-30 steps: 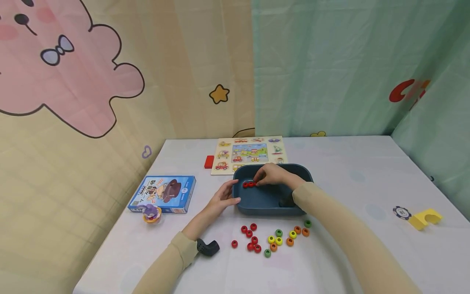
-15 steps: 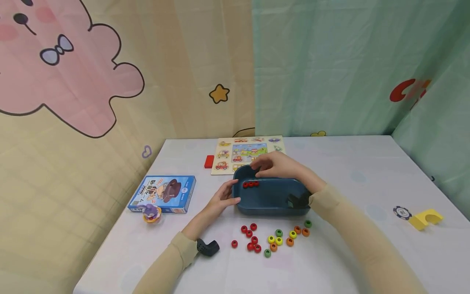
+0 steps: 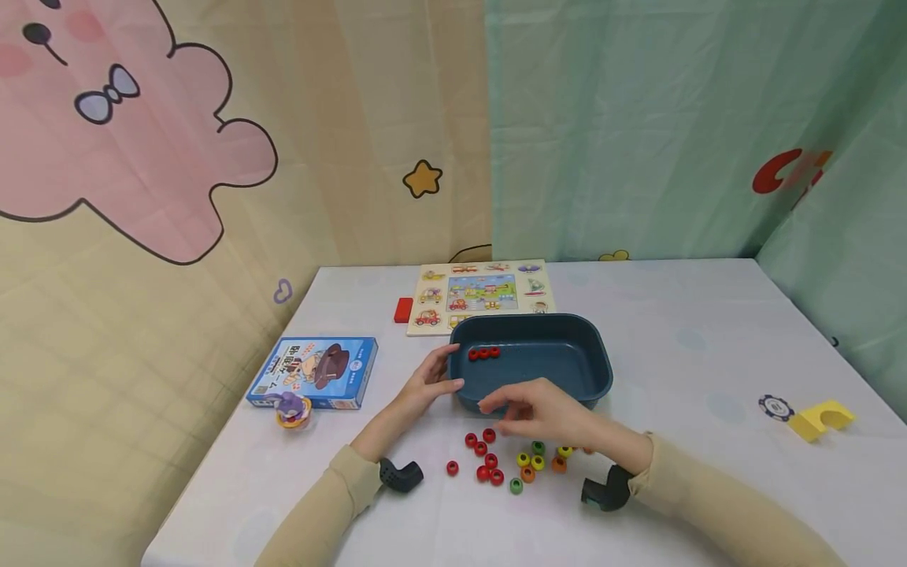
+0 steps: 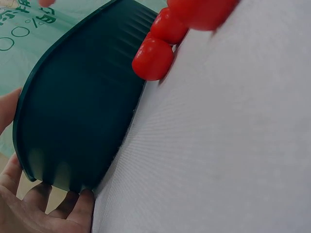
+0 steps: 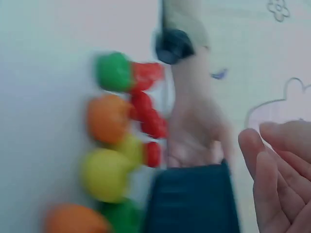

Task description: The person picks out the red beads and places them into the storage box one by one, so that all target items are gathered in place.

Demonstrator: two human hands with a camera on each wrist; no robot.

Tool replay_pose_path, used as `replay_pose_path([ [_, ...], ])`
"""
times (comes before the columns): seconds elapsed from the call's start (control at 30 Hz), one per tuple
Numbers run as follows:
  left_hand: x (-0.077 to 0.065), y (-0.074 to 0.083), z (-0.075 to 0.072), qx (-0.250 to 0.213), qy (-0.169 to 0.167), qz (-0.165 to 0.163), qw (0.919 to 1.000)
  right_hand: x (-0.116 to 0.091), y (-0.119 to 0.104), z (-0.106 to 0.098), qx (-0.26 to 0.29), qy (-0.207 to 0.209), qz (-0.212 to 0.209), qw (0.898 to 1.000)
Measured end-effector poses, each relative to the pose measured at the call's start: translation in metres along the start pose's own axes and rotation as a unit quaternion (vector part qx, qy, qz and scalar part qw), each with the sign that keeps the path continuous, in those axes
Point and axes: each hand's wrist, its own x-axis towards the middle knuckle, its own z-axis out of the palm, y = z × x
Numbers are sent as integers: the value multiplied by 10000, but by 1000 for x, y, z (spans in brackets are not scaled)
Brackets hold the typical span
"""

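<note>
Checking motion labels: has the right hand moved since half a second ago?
Yes: in the head view, the right hand has moved away from the puzzle, toward the person, from the tray's far rim to its near rim.

White table (image 3: 680, 354), blue tray (image 3: 553, 362), loose beads (image 3: 491, 461), box (image 3: 301, 366)

Blue game box (image 3: 312, 370): we see Chinese characters on the lid, too small to read reliably. Poker chip (image 3: 776, 407): center mark illegible to us. Left wrist view, green cloth (image 4: 29, 43): we read "%" among partial characters.
</note>
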Motion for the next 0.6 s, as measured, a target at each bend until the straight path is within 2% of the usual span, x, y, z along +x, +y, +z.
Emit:
replay_pose_path([
  [0.17, 0, 0, 0, -11, 13, 18, 10000, -11, 13, 21, -117, 55, 346, 9993],
  [0.37, 0, 1, 0, -42, -32, -43, 10000, -13, 25, 31, -440, 208, 490, 9976],
  [0.6, -5, 16, 3, 24, -226, -37, 9997, -12, 33, 40, -930, 361, 662, 9928],
])
